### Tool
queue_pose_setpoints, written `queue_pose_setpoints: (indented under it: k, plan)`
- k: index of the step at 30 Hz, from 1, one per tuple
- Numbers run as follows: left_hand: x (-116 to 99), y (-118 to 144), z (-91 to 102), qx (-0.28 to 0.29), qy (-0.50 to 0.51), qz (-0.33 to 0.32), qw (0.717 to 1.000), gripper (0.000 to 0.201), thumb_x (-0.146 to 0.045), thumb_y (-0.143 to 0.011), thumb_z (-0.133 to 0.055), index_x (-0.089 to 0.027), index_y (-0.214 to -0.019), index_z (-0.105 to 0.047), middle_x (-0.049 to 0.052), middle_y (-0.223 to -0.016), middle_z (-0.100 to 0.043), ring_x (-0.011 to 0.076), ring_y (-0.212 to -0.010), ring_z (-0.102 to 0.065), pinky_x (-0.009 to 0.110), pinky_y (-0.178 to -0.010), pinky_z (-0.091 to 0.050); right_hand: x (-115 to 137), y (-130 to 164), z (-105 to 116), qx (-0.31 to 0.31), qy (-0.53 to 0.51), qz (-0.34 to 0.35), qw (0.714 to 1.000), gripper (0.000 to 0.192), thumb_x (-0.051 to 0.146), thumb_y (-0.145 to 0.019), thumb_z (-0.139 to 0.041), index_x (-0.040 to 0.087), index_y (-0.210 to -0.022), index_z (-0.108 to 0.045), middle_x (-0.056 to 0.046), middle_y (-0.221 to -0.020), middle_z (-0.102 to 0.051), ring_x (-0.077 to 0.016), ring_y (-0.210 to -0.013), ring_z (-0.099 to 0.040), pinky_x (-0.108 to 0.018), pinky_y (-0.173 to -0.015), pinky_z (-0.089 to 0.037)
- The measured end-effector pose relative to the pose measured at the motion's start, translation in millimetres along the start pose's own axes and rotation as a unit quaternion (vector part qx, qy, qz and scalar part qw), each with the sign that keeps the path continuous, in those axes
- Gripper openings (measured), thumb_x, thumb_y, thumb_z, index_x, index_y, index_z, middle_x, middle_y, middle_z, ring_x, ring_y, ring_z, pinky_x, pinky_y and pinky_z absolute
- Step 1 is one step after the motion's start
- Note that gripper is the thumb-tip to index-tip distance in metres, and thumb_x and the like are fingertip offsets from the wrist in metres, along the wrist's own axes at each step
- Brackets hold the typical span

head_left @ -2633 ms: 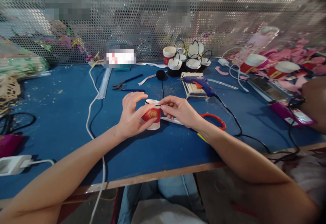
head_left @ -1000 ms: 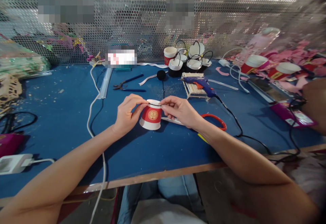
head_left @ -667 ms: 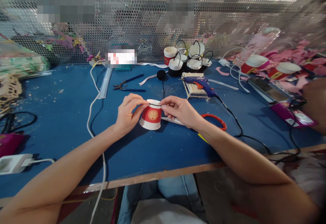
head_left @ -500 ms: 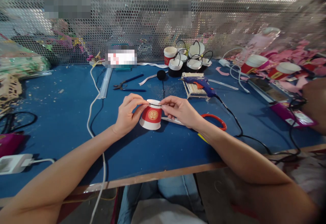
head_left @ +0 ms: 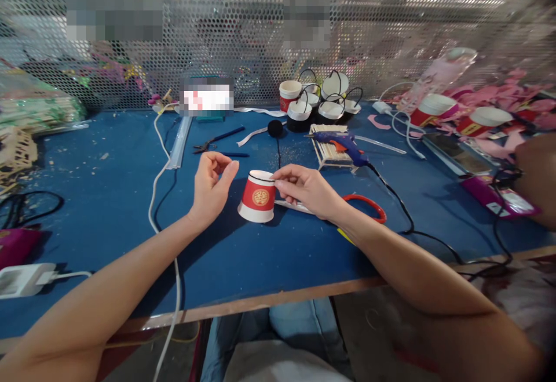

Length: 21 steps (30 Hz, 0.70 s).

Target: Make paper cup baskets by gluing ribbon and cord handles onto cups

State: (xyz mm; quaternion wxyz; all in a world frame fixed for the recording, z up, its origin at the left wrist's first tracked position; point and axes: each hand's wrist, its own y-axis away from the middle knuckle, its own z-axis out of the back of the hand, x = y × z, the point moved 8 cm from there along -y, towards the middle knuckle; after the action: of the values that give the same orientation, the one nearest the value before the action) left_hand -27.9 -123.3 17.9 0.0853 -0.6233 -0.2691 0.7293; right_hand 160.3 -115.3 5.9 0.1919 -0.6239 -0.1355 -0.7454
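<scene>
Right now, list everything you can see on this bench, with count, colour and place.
paper cup: one, red and white, upside down, bench centre
black wire: one, around the cup's upturned base
glue gun: one, blue, on a stick rack behind the cup
pliers: one pair, blue handles, behind the left hand
scissors: one pair, red handles, under the right wrist
finished cups: a cluster, black and white, by the mesh screen
white cable: one, left of centre
bench: one, blue top
left hand: loosely curled, beside the cup, apart from it
right hand: fingers pinching at the cup's top edge
</scene>
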Motion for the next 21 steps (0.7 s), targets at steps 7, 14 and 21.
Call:
queue_pose_setpoints:
  k: [7,14,21]
  plan:
    - [24,-4,-9.1,0.027,0.147,0.16,0.976,0.02,-0.025,-0.067,-0.072,-0.016,-0.069,-0.054,-0.003,-0.057,-0.058,0.0083,-0.053,-0.056,0.023,-0.057,-0.044,-1,0,-1,0.005,0.002,0.004,1.0,0.019,0.033,-0.079,-0.059,0.018,-0.09,-0.06,0.005,-0.057,-0.053,-0.0062,-0.05,-0.049,-0.018,-0.045,-0.039]
    - [25,1,-18.6,0.054,0.227,0.204,0.951,0.016,-0.024,-0.069,-0.068,-0.015,-0.081,-0.062,0.0,-0.065,-0.063,0.0087,-0.059,-0.059,0.024,-0.062,-0.047,-1,0,-1,0.004,-0.001,0.004,1.0,0.018,0.033,-0.079,-0.06,0.018,-0.09,-0.06,0.005,-0.055,-0.053,-0.0059,-0.049,-0.048,-0.017,-0.044,-0.039]
    - [21,1,-22.8,0.068,0.268,0.22,0.935,0.007,-0.012,-0.072,-0.05,-0.016,-0.07,-0.055,-0.001,-0.055,-0.057,0.01,-0.053,-0.052,0.022,-0.054,-0.04,-1,1,-1,0.004,-0.003,0.0,1.0,0.018,0.032,-0.08,-0.06,0.017,-0.089,-0.06,0.005,-0.055,-0.052,-0.0053,-0.048,-0.048,-0.017,-0.044,-0.039]
